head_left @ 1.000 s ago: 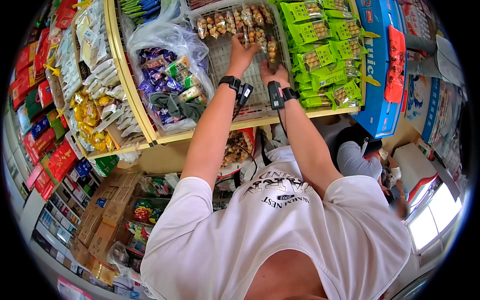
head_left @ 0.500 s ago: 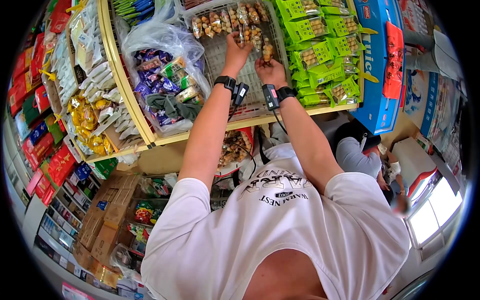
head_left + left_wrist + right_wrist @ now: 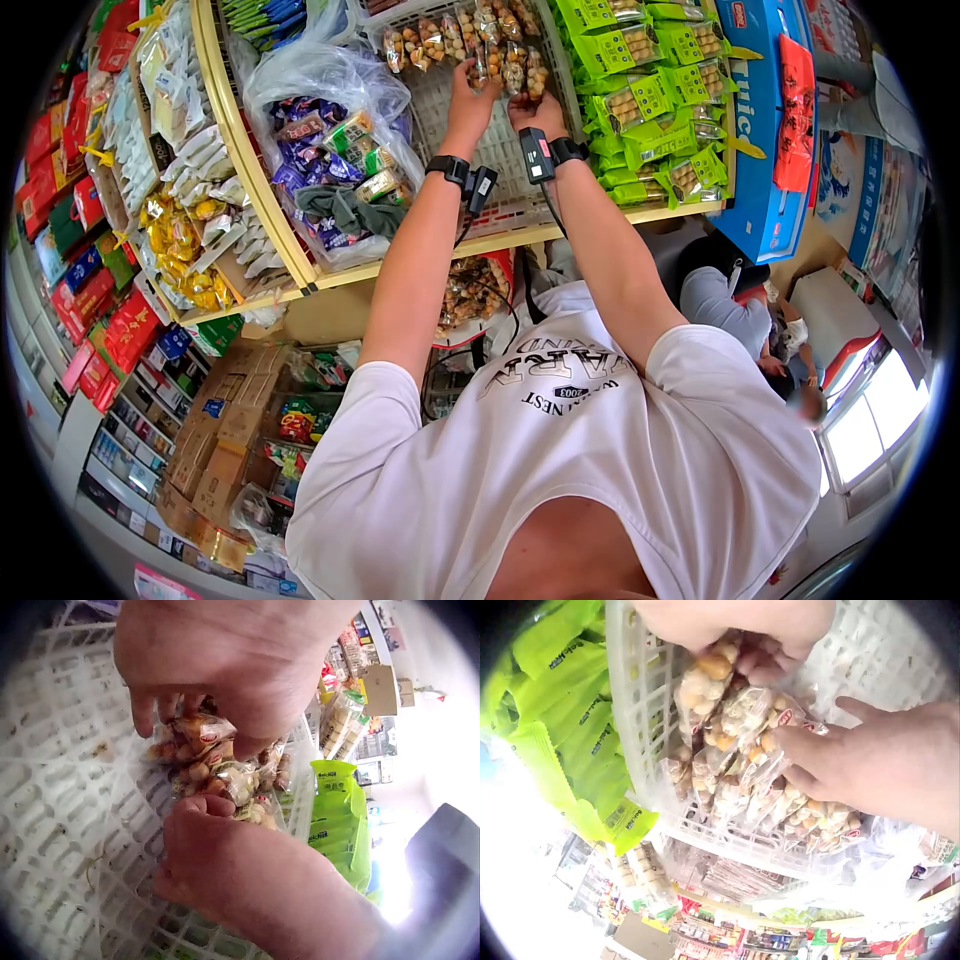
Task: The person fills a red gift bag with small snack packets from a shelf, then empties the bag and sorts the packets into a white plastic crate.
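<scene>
Small clear packets of round, brown-and-cream snacks [image 3: 430,42] stand in rows at the far end of a white plastic basket [image 3: 432,108]. My right hand [image 3: 540,115] pinches one snack packet [image 3: 703,686] at the right end of the front row, its fingers curled at the top of the wrapper. Beside it, my left hand [image 3: 468,112] rests fairly straight fingers on neighbouring packets [image 3: 750,712], thumb held apart in the right wrist view. The left palm hides part of the row in the left wrist view.
Green snack packs [image 3: 640,100] fill the section to the right, by a blue box [image 3: 765,130]. On the left lies a plastic bag of purple-wrapped sweets [image 3: 305,150] with a dark cloth [image 3: 350,212]. A wooden rim [image 3: 400,262] edges the display's near side.
My right hand has moved forward and slightly left to the row's end, bringing a packet up against the others. The left hand has shifted a little left and forward, staying at the packets.
</scene>
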A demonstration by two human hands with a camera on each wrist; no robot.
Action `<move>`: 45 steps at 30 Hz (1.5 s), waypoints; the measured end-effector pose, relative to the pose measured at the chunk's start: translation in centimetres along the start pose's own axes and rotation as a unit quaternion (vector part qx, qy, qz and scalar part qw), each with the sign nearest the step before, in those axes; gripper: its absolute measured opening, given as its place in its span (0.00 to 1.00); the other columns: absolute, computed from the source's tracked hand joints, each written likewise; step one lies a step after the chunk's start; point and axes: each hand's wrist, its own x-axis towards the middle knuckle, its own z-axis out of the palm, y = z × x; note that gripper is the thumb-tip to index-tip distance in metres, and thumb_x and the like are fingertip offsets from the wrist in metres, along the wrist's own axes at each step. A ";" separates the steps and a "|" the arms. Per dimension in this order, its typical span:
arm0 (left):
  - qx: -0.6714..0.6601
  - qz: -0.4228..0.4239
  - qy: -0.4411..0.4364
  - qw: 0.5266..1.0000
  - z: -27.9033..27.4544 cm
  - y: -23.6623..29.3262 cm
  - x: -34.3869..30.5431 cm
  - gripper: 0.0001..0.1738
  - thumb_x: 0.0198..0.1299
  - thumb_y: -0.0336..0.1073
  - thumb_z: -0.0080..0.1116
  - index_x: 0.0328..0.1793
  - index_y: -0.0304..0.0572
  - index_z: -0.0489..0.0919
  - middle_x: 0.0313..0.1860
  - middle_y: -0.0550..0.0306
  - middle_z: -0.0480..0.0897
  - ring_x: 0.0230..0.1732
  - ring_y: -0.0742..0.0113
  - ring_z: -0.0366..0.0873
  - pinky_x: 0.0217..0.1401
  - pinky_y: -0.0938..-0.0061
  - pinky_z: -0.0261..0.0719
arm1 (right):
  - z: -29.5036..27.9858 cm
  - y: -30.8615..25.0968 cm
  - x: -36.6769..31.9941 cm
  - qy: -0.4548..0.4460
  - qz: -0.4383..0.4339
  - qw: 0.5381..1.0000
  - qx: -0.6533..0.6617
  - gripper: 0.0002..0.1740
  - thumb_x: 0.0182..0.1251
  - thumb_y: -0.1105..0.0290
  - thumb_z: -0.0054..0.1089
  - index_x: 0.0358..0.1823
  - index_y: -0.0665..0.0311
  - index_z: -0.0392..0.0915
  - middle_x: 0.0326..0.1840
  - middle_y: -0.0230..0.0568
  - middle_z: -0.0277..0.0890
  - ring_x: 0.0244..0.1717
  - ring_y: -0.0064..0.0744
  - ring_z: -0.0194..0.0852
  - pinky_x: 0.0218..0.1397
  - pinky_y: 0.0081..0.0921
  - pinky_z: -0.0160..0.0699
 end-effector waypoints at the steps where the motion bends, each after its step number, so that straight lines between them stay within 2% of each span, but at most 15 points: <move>1: 0.006 0.009 -0.001 1.000 -0.1 0.0 0.0 0.37 0.68 0.47 0.61 0.77 0.44 0.61 0.72 0.37 0.70 0.67 0.42 0.73 0.65 0.57 0.72 | -0.3 -0.5 0.3 0.001 0.001 1.000 -0.001 0.09 0.78 0.65 0.49 0.46 0.64 0.70 0.39 0.39 0.69 0.37 0.33 0.69 0.43 0.32 0.79; 3: 0.013 0.018 -0.004 1.000 -0.4 -0.1 0.0 0.38 0.68 0.47 0.60 0.78 0.43 0.60 0.73 0.36 0.69 0.68 0.41 0.72 0.67 0.57 0.71 | 1.1 -0.8 -2.2 0.115 0.120 0.985 -0.038 0.12 0.80 0.63 0.48 0.52 0.64 0.67 0.47 0.43 0.70 0.46 0.38 0.74 0.53 0.36 0.82; 4: 0.009 -0.005 -0.008 1.000 -0.5 -0.1 0.2 0.39 0.69 0.49 0.58 0.80 0.42 0.59 0.74 0.36 0.67 0.71 0.40 0.70 0.69 0.57 0.70 | 1.4 -0.5 -3.3 0.060 0.096 0.992 -0.062 0.19 0.82 0.59 0.44 0.60 0.67 0.65 0.57 0.51 0.69 0.56 0.46 0.74 0.64 0.41 0.81; 9: 0.007 -0.087 0.007 0.996 -0.1 0.4 -0.2 0.39 0.73 0.54 0.50 0.80 0.36 0.60 0.75 0.37 0.67 0.74 0.47 0.66 0.74 0.64 0.63 | 1.5 -1.3 -3.5 0.014 0.063 0.996 -0.060 0.24 0.84 0.58 0.37 0.67 0.71 0.62 0.66 0.59 0.67 0.62 0.55 0.71 0.72 0.51 0.74; 12: 0.020 -0.083 -0.002 0.996 0.0 -0.1 0.7 0.40 0.74 0.54 0.45 0.83 0.38 0.54 0.76 0.33 0.65 0.74 0.38 0.66 0.72 0.55 0.67 | 2.0 -1.3 -2.4 -0.050 0.059 0.995 -0.057 0.19 0.81 0.62 0.41 0.62 0.67 0.68 0.61 0.55 0.69 0.59 0.51 0.72 0.67 0.49 0.78; 15: -0.019 -0.074 -0.009 0.997 -0.6 -0.3 0.1 0.38 0.75 0.52 0.45 0.83 0.38 0.56 0.76 0.32 0.64 0.73 0.37 0.66 0.72 0.54 0.66 | 2.3 -0.7 -1.5 -0.008 0.057 0.994 -0.089 0.20 0.82 0.62 0.39 0.64 0.69 0.66 0.59 0.55 0.69 0.55 0.47 0.71 0.64 0.47 0.79; 18: 0.078 -0.027 -0.003 0.997 -0.4 0.2 -0.5 0.36 0.76 0.49 0.46 0.83 0.38 0.57 0.74 0.32 0.66 0.72 0.37 0.68 0.70 0.55 0.68 | 2.8 -1.0 -1.4 0.050 0.061 0.978 -0.195 0.16 0.80 0.60 0.45 0.54 0.66 0.69 0.46 0.45 0.68 0.43 0.37 0.67 0.52 0.38 0.78; 22: 0.087 -0.003 0.001 0.996 0.3 -1.3 0.1 0.34 0.76 0.46 0.45 0.83 0.39 0.57 0.72 0.34 0.69 0.69 0.39 0.70 0.68 0.56 0.70 | 3.0 -1.2 -3.3 0.102 0.052 0.974 -0.197 0.16 0.79 0.60 0.50 0.50 0.68 0.69 0.44 0.46 0.69 0.42 0.37 0.68 0.51 0.39 0.79; 24: 0.083 0.020 0.018 0.996 0.8 -0.9 0.4 0.34 0.76 0.46 0.44 0.83 0.38 0.57 0.71 0.34 0.70 0.69 0.40 0.71 0.68 0.56 0.71 | 2.4 -1.8 -3.5 0.104 0.045 0.993 -0.007 0.14 0.78 0.63 0.52 0.47 0.70 0.69 0.42 0.46 0.70 0.38 0.37 0.70 0.47 0.37 0.79; 26: -0.023 -0.034 -0.016 0.999 0.5 -0.6 0.2 0.33 0.76 0.44 0.44 0.82 0.38 0.57 0.74 0.34 0.68 0.70 0.40 0.71 0.70 0.58 0.69 | 1.6 -1.5 -2.6 0.081 0.038 0.996 0.005 0.13 0.78 0.64 0.53 0.46 0.69 0.68 0.40 0.45 0.69 0.37 0.37 0.69 0.45 0.38 0.80; 29: 0.017 0.000 -0.003 1.000 0.4 -2.6 0.7 0.34 0.77 0.44 0.43 0.83 0.34 0.55 0.72 0.37 0.71 0.68 0.49 0.73 0.72 0.66 0.65 | 0.7 -0.7 -1.1 0.053 0.033 0.998 0.017 0.09 0.78 0.69 0.51 0.47 0.69 0.67 0.40 0.45 0.68 0.36 0.38 0.69 0.42 0.36 0.79; 33: 0.003 -0.031 -0.006 0.999 -0.1 -2.8 0.8 0.33 0.76 0.43 0.43 0.82 0.38 0.57 0.71 0.37 0.72 0.65 0.43 0.74 0.68 0.59 0.70 | 1.2 0.6 -3.5 0.078 -0.008 0.996 -0.046 0.07 0.78 0.70 0.52 0.44 0.68 0.71 0.39 0.41 0.70 0.37 0.34 0.69 0.44 0.30 0.78; 35: 0.033 -0.027 -0.016 0.999 -0.8 -0.4 -0.2 0.33 0.76 0.44 0.43 0.83 0.40 0.58 0.68 0.39 0.74 0.62 0.45 0.76 0.65 0.59 0.72 | 0.9 0.4 -3.5 -0.024 -0.083 0.989 -0.117 0.07 0.79 0.70 0.51 0.42 0.67 0.70 0.38 0.40 0.68 0.37 0.33 0.67 0.45 0.30 0.77; 44: 0.070 -0.026 -0.004 0.997 -0.5 0.3 -0.3 0.33 0.77 0.47 0.44 0.83 0.42 0.57 0.71 0.37 0.72 0.65 0.42 0.75 0.64 0.57 0.73 | 2.0 -0.9 -0.9 0.076 -0.030 0.988 -0.133 0.06 0.78 0.70 0.46 0.39 0.62 0.66 0.31 0.37 0.65 0.32 0.30 0.64 0.42 0.31 0.77; 45: 0.071 -0.027 -0.004 0.997 -0.5 0.4 -0.5 0.33 0.77 0.47 0.44 0.83 0.42 0.57 0.71 0.37 0.72 0.65 0.42 0.75 0.64 0.57 0.73 | 1.0 -0.9 -1.1 0.015 -0.061 0.962 -0.264 0.06 0.77 0.71 0.45 0.38 0.62 0.66 0.30 0.37 0.64 0.32 0.31 0.65 0.41 0.30 0.77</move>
